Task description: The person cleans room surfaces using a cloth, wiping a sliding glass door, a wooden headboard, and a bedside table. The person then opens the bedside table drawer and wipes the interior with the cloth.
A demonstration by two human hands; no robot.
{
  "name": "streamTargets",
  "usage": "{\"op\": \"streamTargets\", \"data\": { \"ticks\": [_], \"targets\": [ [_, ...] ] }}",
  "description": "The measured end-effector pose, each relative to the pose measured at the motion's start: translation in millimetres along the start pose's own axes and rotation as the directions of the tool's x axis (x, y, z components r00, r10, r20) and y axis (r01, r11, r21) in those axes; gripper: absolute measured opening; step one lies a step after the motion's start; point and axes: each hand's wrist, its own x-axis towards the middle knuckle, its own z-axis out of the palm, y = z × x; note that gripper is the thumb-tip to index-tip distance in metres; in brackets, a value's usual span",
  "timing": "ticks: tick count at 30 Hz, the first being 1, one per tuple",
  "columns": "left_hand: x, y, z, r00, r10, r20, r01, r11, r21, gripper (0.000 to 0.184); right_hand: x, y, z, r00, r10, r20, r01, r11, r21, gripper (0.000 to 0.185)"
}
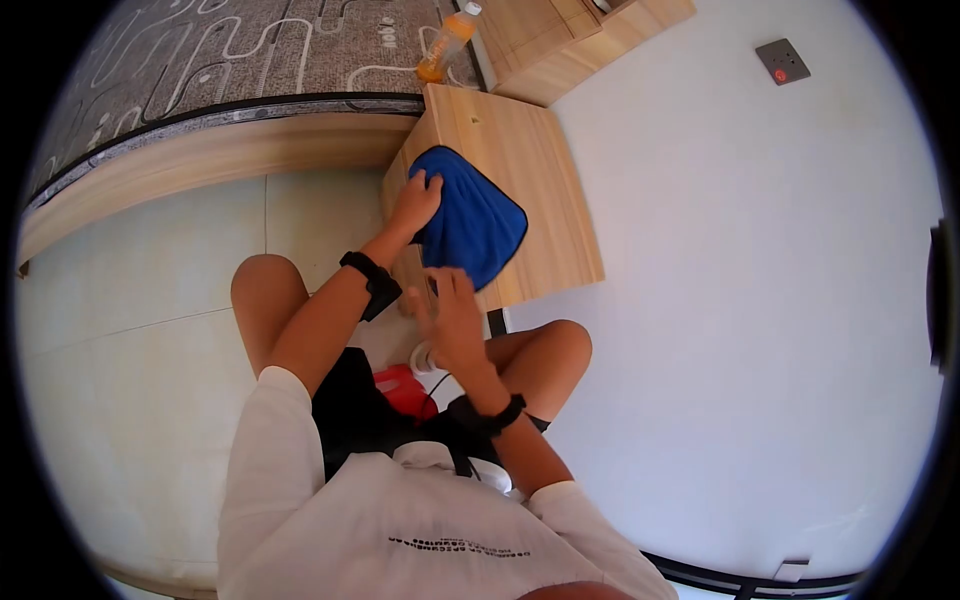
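A blue cloth [475,220] with a dark hemmed edge lies spread on the wooden nightstand [550,210], partly over its near-left edge. My left hand [416,205] is closed on the cloth's upper left edge, the fabric pinched between thumb and fingers. Close to the cloth's lower corner is my right hand [455,325], fingers stretched and spread; it seems slightly blurred. Whether its fingertips touch the fabric I cannot tell. Both wrists wear black bands.
An orange drink bottle [449,42] stands beyond the nightstand, by a patterned mattress [230,60] on a wooden bed frame [240,145]. A wooden cabinet [550,45] is behind. The white wall [740,300] with a socket [782,62] rises at right. A red object [402,390] sits between my legs.
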Motion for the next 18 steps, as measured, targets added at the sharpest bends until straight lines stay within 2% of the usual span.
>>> {"op": "streamTargets", "data": {
  "ticks": [1,2,3,4,5,6,8,9,11,12,13,14,15,16,18],
  "targets": [
    [1.6,4.9,-4.2,0.998,-0.001,-0.061,-0.003,0.998,-0.056,0.060,-3.1,-3.8,5.6,0.989,0.105,0.106,-0.127,0.966,0.227,0.051],
    [-5.2,16.3,-10.1,0.998,-0.018,-0.058,0.015,0.998,-0.059,0.060,-1.0,-6.0,11.0,0.986,0.114,0.121,-0.139,0.964,0.227,0.051],
    [-11.9,28.1,-15.6,0.991,-0.123,-0.059,0.091,0.917,-0.389,0.060,5.3,-6.6,19.0,0.915,0.264,0.304,-0.396,0.727,0.561,0.056],
    [-16.3,36.8,-18.4,0.975,-0.219,-0.031,0.142,0.724,-0.675,0.059,11.4,-8.3,25.7,0.800,0.309,0.515,-0.598,0.324,0.733,0.062],
    [-9.9,38.5,-19.8,0.944,-0.328,-0.036,0.187,0.623,-0.760,0.057,21.9,-13.1,28.7,0.806,0.238,0.542,-0.583,0.154,0.798,0.067],
    [-4.5,39.9,-24.3,0.942,-0.333,-0.045,0.185,0.625,-0.758,0.057,32.6,-19.2,31.5,0.804,0.230,0.549,-0.586,0.150,0.796,0.067],
    [-6.5,33.8,-31.9,0.914,-0.337,-0.224,0.094,0.715,-0.693,0.056,40.3,-39.5,34.7,0.830,0.225,0.510,-0.525,0.009,0.851,0.054],
    [-7.5,30.1,-36.8,0.909,-0.349,-0.228,0.101,0.714,-0.693,0.056,39.6,-37.8,43.4,0.823,0.224,0.522,-0.535,0.002,0.845,0.054],
    [-6.8,28.6,-49.6,0.831,-0.325,-0.452,-0.018,0.795,-0.606,0.044,42.2,-30.7,56.9,0.833,0.111,0.542,-0.550,0.058,0.833,0.046],
    [-11.9,25.3,-52.3,0.822,-0.339,-0.459,-0.011,0.795,-0.606,0.044,37.2,-27.9,62.3,0.824,0.106,0.557,-0.564,0.052,0.824,0.046],
    [-16.0,25.1,-54.1,0.785,0.070,-0.615,-0.079,0.997,0.012,0.034,35.1,-28.4,62.9,0.837,0.149,0.527,-0.546,0.144,0.825,0.042],
    [-18.7,24.7,-57.9,0.728,0.486,-0.484,-0.094,0.770,0.631,0.025,35.1,-28.8,64.7,0.850,0.179,0.495,-0.525,0.234,0.818,0.038],
    [-18.5,25.2,-53.9,0.555,0.791,-0.257,-0.296,0.476,0.828,0.017,37.3,-25.2,65.3,0.845,0.174,0.506,-0.534,0.229,0.814,0.038],
    [-18.9,22.9,-49.6,0.563,0.785,-0.259,-0.286,0.479,0.830,0.017,35.0,-24.4,66.6,0.837,0.164,0.522,-0.546,0.223,0.807,0.037],
    [-20.6,18.8,-41.1,0.451,0.885,-0.114,-0.518,0.363,0.775,0.018,29.1,-22.8,68.0,0.822,0.154,0.548,-0.569,0.215,0.794,0.036]
  ]
}}
